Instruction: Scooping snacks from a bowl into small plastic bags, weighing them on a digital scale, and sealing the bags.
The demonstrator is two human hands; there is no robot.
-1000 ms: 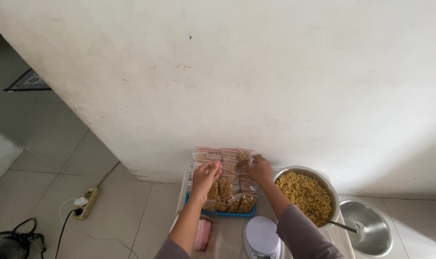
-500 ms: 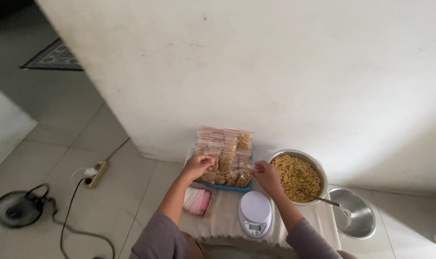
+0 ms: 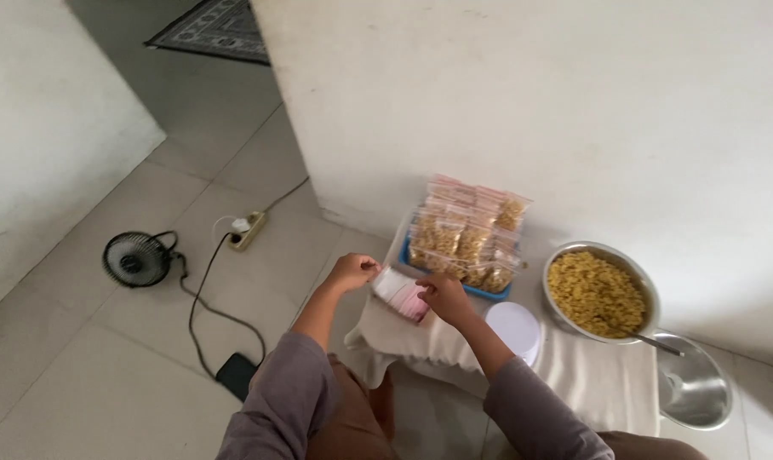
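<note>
Left hand: the left hand (image 3: 352,273) hovers at the left end of the stack of empty clear plastic bags with pink strips (image 3: 402,295), fingers curled together in a pinch; whether a bag sits between them cannot be told.
Right hand: the right hand (image 3: 444,296) lies over the right end of the same stack, fingers bent down onto it and touching it; how firmly it grips cannot be told.
Bag stack: it lies flat between the two hands on the white cloth (image 3: 591,379) that covers the low desk, just in front of the blue tray.
Blue tray: the shallow blue plastic tray (image 3: 478,292) stands beyond the hands against the white wall and carries rows of small clear bags filled with yellow macaroni (image 3: 465,235), standing upright.
Scale: the round white kitchen scale (image 3: 516,328) sits just right of the right hand.
Pasta bowl: the large steel bowl of yellow macaroni (image 3: 598,292) stands right of the scale, a metal spoon (image 3: 650,340) resting in it.
Empty bowl: the empty steel bowl (image 3: 691,390) sits near it, at the desk's right edge.
Floor: a small black fan (image 3: 135,259) and a power strip (image 3: 247,230) lie on the tiles to the left.
</note>
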